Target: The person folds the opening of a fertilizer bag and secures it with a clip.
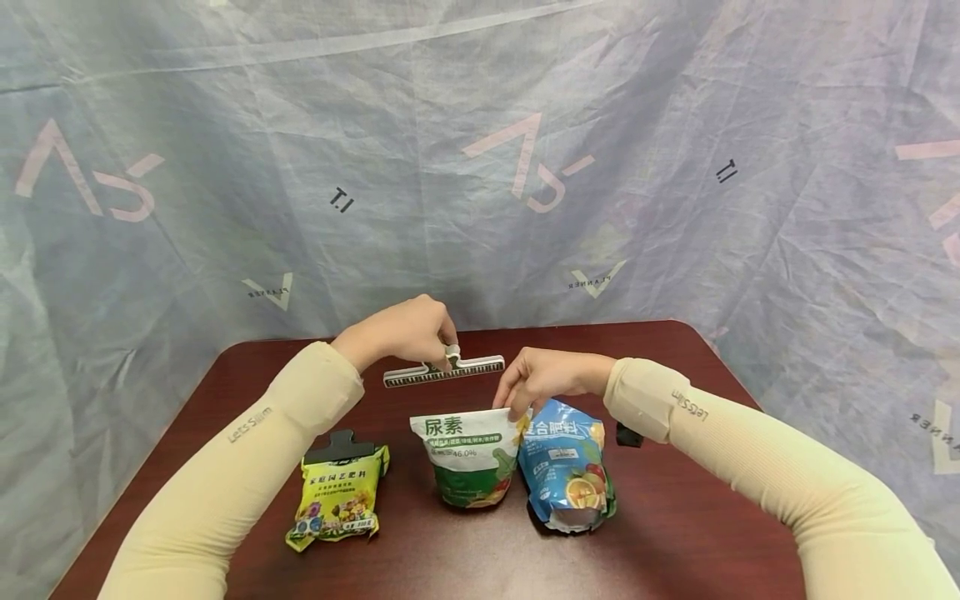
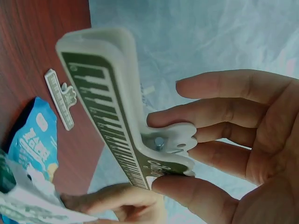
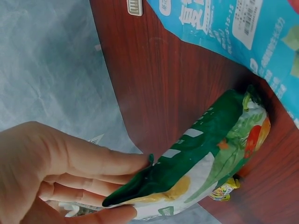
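Note:
My left hand (image 1: pixel 408 329) pinches the handle of a wide bag clip (image 1: pixel 481 365), thumb on one side and fingers on the other. The clip is white with a dark green ruler-like pattern, and in the left wrist view its long jaw (image 2: pixel 100 88) looks closed. Below and to the right, my right hand (image 1: pixel 551 375) pinches the top right corner of a white and green fertilizer bag (image 1: pixel 468 479), which stands upright on the table. In the right wrist view, thumb and fingers lie on either side of the bag's top edge (image 3: pixel 140 186).
A blue fertilizer bag (image 1: pixel 562 467) leans right beside the green one. At the left lies a yellow bag (image 1: pixel 337 496) with a black clip (image 1: pixel 341 447) on its top. A small black object (image 1: pixel 628 435) lies under my right wrist. Another white clip (image 2: pixel 60 100) lies on the table behind.

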`<state>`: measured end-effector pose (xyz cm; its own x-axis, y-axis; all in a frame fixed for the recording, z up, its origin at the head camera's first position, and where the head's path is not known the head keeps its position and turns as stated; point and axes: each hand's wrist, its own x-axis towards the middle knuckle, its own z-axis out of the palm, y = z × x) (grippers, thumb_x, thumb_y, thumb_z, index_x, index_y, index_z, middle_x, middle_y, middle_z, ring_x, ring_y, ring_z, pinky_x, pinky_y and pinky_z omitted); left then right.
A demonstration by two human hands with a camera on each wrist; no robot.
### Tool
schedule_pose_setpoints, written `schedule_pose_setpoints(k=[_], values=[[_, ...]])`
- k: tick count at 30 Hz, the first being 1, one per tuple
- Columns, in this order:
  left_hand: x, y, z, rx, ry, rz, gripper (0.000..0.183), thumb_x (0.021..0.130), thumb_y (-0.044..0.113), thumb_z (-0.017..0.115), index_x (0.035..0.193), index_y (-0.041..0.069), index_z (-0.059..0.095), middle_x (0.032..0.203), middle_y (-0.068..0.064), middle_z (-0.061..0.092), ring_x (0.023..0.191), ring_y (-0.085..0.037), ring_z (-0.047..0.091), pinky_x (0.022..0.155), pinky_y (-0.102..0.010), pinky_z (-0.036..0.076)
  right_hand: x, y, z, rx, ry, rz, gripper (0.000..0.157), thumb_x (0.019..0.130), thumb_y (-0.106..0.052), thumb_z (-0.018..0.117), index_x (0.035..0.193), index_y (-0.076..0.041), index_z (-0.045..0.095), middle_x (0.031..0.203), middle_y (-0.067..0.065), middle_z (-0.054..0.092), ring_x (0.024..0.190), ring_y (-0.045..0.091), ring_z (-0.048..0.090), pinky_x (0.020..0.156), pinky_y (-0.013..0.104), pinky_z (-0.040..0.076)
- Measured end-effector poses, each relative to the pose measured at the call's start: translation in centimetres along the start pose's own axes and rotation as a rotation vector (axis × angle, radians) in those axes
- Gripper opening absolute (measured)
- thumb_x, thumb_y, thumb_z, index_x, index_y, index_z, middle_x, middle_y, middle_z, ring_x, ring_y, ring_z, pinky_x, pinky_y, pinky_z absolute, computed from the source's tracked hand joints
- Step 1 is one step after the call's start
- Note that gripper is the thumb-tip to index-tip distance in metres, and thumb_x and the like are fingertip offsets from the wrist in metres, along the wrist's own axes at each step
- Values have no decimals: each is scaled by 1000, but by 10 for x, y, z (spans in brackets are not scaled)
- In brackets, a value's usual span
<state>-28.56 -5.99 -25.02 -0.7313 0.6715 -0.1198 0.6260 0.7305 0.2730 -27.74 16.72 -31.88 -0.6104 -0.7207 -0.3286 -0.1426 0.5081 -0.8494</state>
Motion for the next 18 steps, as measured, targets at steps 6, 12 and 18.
schedule_pose_setpoints(k=[6, 12, 18], values=[[-6, 6, 0, -17, 6, 29, 19, 74, 15, 73, 92, 11, 73, 85, 2, 68, 68, -6, 61, 66, -27, 51, -2, 4, 1, -4, 23, -30, 22, 77, -5, 70, 98, -5, 71, 91, 11, 69, 85, 25, 65, 70, 38, 53], [-12, 12, 1, -34, -1, 47, 20, 74, 16, 73, 94, 11, 73, 84, 4, 67, 64, -6, 58, 62, -25, 48, -4, 10, 1, 22, 49, -75, 21, 76, -3, 71, 97, -1, 70, 93, 12, 69, 83, 25, 66, 70, 38, 53], [-14, 16, 2, -34, -8, 75, 15, 75, 14, 73, 90, 12, 73, 75, 7, 65, 57, -6, 54, 57, -23, 45, -7, 15, 1, 63, 43, -155, 18, 73, 5, 69, 92, 6, 68, 100, 14, 67, 89, 27, 64, 74, 40, 52]])
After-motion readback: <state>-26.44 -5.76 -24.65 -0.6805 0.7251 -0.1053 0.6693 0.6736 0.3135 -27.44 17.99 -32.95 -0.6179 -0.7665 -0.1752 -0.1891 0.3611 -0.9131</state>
